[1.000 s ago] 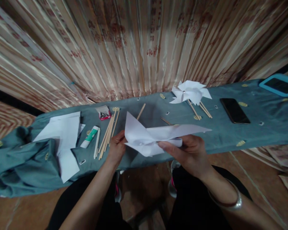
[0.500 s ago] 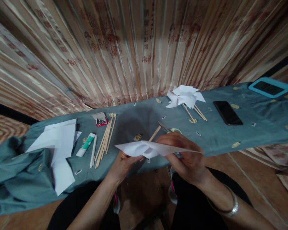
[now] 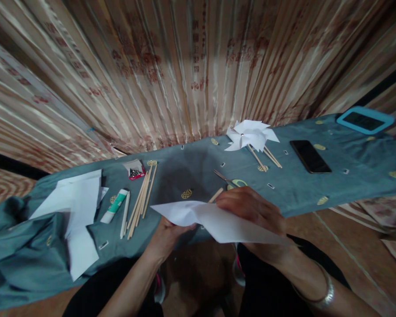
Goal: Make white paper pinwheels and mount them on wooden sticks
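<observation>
A white folded paper pinwheel (image 3: 224, 224) is held up over the table's front edge, with a wide flap reaching to the right. My left hand (image 3: 166, 235) is closed on its left part from below, the fingertips partly covered by the paper. Behind the pinwheel my right hand (image 3: 254, 209) is curled against the paper, and its fingertips are mostly hidden. A wooden stick (image 3: 216, 194) pokes out past the paper's far edge, beside my right fingers. Scissors (image 3: 231, 179) with light green handles lie just beyond my right hand.
On the teal cloth (image 3: 191, 167) lie white paper sheets (image 3: 82, 207), a glue tube (image 3: 114, 206), a white stick (image 3: 125, 215), several wooden sticks (image 3: 140, 202) and a box of pins (image 3: 135, 171). Finished pinwheels (image 3: 252, 134), a phone (image 3: 310, 156) and a blue-framed device (image 3: 365, 119) are rightward.
The pinwheel has tilted, so more of its right flap shows and hangs lower. My right hand has turned and covers less of the scissors. The view has shifted slightly.
</observation>
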Tool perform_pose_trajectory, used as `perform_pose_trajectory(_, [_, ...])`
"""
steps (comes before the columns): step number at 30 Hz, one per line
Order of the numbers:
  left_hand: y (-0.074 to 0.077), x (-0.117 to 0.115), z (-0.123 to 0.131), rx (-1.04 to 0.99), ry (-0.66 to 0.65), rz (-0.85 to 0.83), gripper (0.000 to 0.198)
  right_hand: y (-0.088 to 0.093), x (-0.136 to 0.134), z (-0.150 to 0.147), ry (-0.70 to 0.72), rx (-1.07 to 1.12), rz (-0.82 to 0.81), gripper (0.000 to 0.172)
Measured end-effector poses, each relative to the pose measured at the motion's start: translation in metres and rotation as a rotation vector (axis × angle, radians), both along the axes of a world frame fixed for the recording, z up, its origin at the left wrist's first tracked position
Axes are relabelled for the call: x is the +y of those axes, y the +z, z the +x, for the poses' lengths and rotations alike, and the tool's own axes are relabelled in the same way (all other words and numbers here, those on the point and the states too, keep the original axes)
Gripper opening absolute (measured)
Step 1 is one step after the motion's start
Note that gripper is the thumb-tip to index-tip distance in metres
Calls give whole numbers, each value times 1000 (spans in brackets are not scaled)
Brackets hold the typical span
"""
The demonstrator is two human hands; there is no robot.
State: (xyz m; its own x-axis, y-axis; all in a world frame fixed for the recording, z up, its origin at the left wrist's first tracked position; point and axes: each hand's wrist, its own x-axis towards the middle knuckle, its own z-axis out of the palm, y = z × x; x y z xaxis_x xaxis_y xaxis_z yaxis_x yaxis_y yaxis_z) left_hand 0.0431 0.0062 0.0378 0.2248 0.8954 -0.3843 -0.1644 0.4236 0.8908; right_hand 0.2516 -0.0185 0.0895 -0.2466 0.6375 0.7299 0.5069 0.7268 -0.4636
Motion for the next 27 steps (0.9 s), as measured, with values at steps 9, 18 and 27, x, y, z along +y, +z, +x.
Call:
perform_pose_trajectory(9, [3,2,2,-16,8,13,36,-2,0,0,-38,-3,19,36])
perform_pose_trajectory(18, [-2,2,-1,-20,15,-2,32,-3,0,0,-41,-14,28,44])
perform_pose_trajectory(27, [-14,0,-6,-34,-27,-25,26,3,0,0,-46,-12,32,40])
